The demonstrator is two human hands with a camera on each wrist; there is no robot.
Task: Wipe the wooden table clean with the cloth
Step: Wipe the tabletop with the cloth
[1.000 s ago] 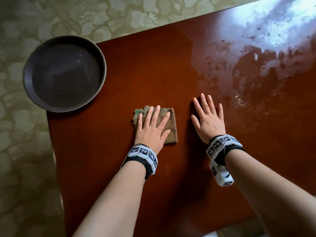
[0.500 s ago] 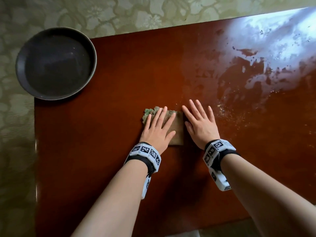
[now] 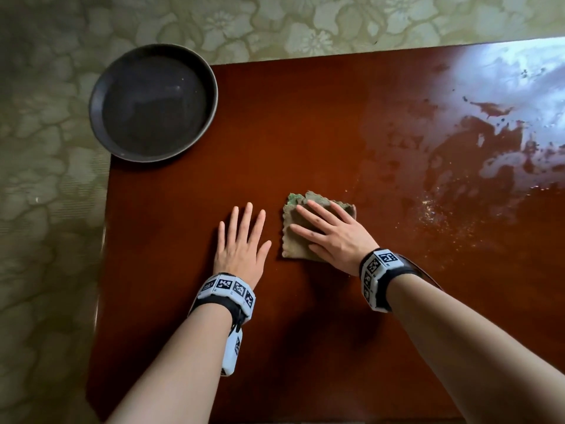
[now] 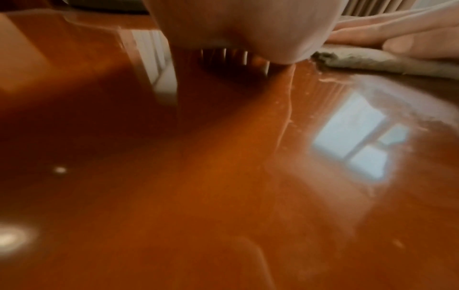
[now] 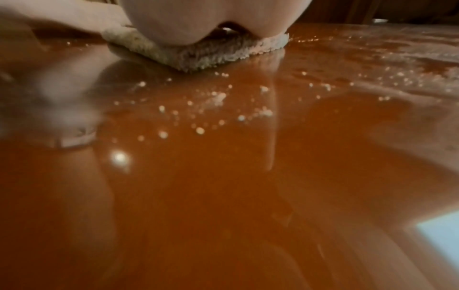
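A folded tan-green cloth (image 3: 295,243) lies near the middle of the glossy reddish wooden table (image 3: 305,133). My right hand (image 3: 330,232) presses flat on the cloth with straight, spread fingers. My left hand (image 3: 241,240) rests flat on the bare wood just left of the cloth, fingers straight, apart from it. In the right wrist view the cloth (image 5: 211,53) shows under the palm, with pale crumbs (image 5: 198,109) scattered in front. In the left wrist view the cloth (image 4: 385,60) lies at the upper right under the other hand's fingers (image 4: 397,31).
A dark round dish (image 3: 153,102) sits on the table's far left corner, overhanging the edge. Wet smears and crumbs (image 3: 458,166) cover the right side of the table. A patterned green floor (image 3: 46,209) surrounds the table.
The cloth passed from my left hand to my right. My left hand slid off to the left onto bare wood, and my right hand moved onto the cloth.
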